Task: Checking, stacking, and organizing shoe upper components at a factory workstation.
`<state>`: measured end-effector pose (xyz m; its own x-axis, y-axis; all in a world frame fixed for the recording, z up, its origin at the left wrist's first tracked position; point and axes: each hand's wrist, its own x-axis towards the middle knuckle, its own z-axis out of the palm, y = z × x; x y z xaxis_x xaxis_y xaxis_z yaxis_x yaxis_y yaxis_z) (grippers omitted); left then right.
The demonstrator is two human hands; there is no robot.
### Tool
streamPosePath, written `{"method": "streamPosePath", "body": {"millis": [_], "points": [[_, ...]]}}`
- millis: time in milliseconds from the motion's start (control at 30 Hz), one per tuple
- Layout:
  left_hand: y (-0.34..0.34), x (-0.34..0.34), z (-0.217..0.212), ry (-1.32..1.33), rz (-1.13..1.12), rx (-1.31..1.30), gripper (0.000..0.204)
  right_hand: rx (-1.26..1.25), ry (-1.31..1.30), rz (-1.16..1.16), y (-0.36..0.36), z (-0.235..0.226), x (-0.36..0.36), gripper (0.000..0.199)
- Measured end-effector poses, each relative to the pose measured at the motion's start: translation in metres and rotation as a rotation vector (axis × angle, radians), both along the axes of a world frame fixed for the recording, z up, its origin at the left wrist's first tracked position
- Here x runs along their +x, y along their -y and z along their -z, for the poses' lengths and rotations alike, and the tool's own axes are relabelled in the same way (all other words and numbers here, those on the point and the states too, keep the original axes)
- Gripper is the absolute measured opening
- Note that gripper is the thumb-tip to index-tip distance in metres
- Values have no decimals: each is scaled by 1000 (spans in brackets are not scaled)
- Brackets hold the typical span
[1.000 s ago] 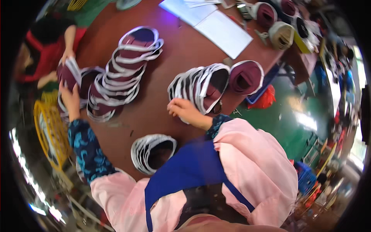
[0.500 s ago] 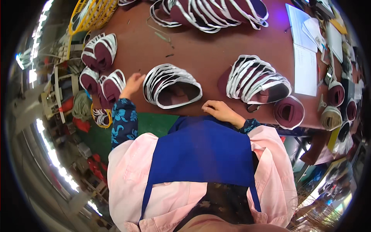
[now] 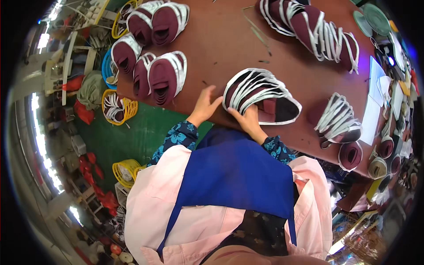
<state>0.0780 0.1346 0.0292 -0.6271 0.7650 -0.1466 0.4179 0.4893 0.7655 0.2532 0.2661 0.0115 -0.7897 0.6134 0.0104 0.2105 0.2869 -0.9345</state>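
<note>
Both hands sit at the near bench (image 3: pixel 229 48) edge: left hand (image 3: pixel 204 107), fingers apart, beside a nested stack of shoe uppers (image 3: pixel 260 95); right hand (image 3: pixel 248 120) curled against it. Other stacks (image 3: pixel 165 77) look finished.

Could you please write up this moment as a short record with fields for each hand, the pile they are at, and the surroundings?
left hand: flat at the table edge, touching the nested pile's left end
right hand: on the pile's near side
nested pile: maroon shoe uppers with white trim, fanned out
table: brown, with more such stacks
floor: green, yellow baskets
</note>
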Motion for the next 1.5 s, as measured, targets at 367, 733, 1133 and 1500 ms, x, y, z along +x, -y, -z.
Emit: {"method": "streamPosePath", "body": {"millis": [367,733,1133,1500], "points": [[135,-130,22,-753,-33,-430,64,-150,448,440,26,-24,-76,88],[95,-132,-4,-633,112,-686,56,-130,576,395,0,24,-73,84],[-6,-38,-13,-66,420,-199,86,-210,244,209,-2,23,-54,59],[-54,11,0,-117,338,-307,102,-311,-104,238,-53,-33,110,29]]}}
